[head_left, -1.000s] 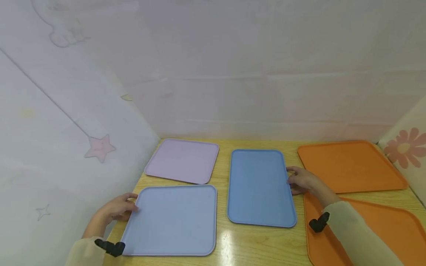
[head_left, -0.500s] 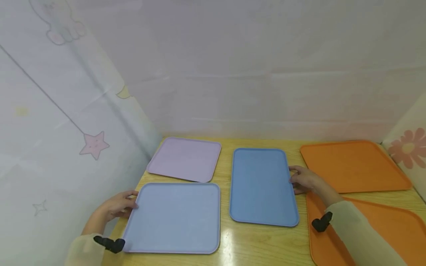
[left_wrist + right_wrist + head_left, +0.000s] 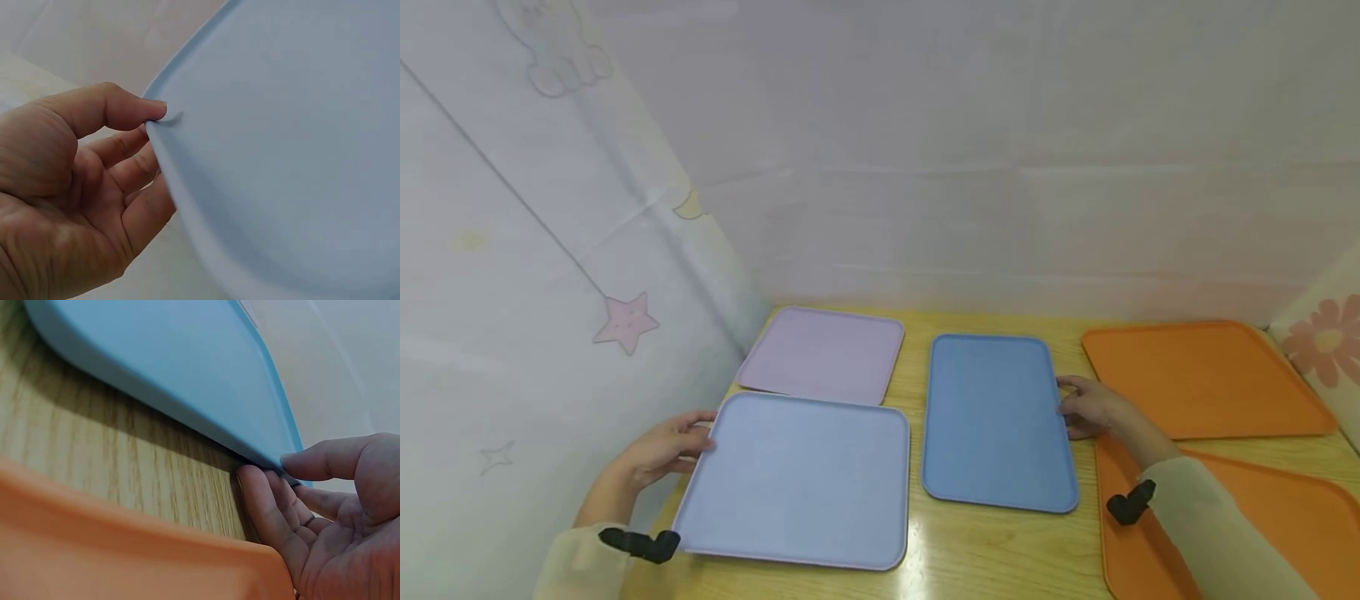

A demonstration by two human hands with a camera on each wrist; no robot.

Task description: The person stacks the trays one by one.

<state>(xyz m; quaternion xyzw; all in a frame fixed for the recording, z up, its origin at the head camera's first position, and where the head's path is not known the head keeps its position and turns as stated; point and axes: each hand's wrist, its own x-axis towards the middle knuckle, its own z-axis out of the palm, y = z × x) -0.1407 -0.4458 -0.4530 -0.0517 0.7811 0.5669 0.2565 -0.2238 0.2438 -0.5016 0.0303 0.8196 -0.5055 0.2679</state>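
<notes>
My left hand (image 3: 666,450) grips the left edge of a light blue tray (image 3: 805,483), thumb on top and fingers underneath. In the left wrist view the thumb (image 3: 134,111) presses over the rim of this light blue tray (image 3: 281,137). The tray's left side is raised and its far edge meets the near edge of a lilac tray (image 3: 823,354). On the right, my right hand (image 3: 1093,408) pinches the right edge of a darker blue tray (image 3: 1000,425). The right wrist view has that hand's thumb (image 3: 319,461) on the blue tray's rim (image 3: 187,425) and its fingers below.
Two orange trays (image 3: 1210,379) lie at the right; the nearer orange tray (image 3: 1262,517) is partly under my right forearm. All rest on a wooden table (image 3: 985,546). A pale wall covering (image 3: 887,233) rises behind the table, and another patterned one (image 3: 512,333) stands at the left.
The light blue tray's left side has risen with my left hand, and its far edge has come up to the lilac tray. My right hand stays at the darker blue tray. The view shifts slightly.
</notes>
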